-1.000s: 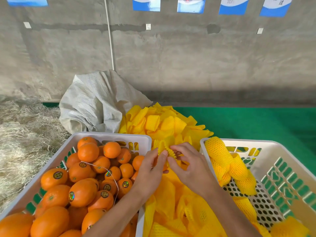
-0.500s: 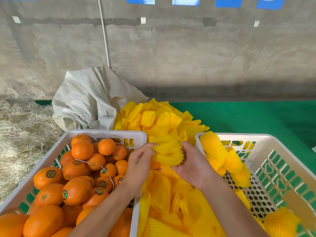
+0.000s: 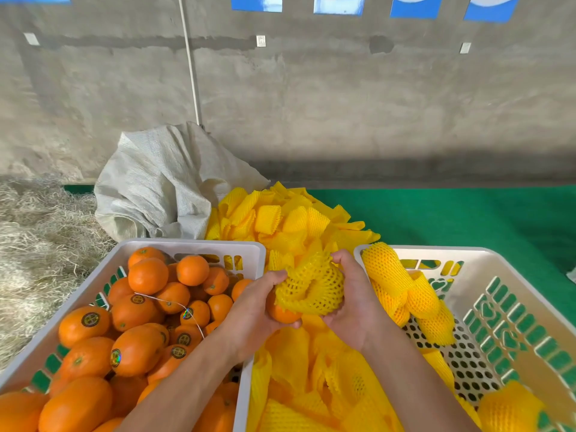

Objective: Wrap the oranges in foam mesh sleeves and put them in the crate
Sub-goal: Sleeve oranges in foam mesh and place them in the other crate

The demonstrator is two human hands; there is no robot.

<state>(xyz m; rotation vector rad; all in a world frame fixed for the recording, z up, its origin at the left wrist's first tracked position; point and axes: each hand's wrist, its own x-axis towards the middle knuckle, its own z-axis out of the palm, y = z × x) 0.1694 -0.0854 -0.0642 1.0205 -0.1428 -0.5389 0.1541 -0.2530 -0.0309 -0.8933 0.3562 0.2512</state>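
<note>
Between the two crates, my left hand (image 3: 253, 310) and my right hand (image 3: 353, 302) together hold one orange (image 3: 282, 313) with a yellow foam mesh sleeve (image 3: 311, 285) stretched over most of it. Only the orange's lower left part shows bare. My left hand cups the orange from below and from the left. My right hand grips the sleeve from the right, fingers curled over its top. The left crate (image 3: 199, 244) is heaped with bare oranges (image 3: 137, 310). The right crate (image 3: 467, 254) holds several sleeved oranges (image 3: 392, 275) along its left side.
A pile of loose yellow sleeves (image 3: 280, 219) lies beyond and between the crates and runs down under my hands. A crumpled white sack (image 3: 162, 185) sits behind the left crate. Straw (image 3: 37, 232) covers the floor on the left, a green mat (image 3: 467, 216) on the right.
The sleeve has been pulled further over the orange, from a bunched ring at my fingertips to covering most of the fruit. Both hands dropped slightly and turned palms inward around it.
</note>
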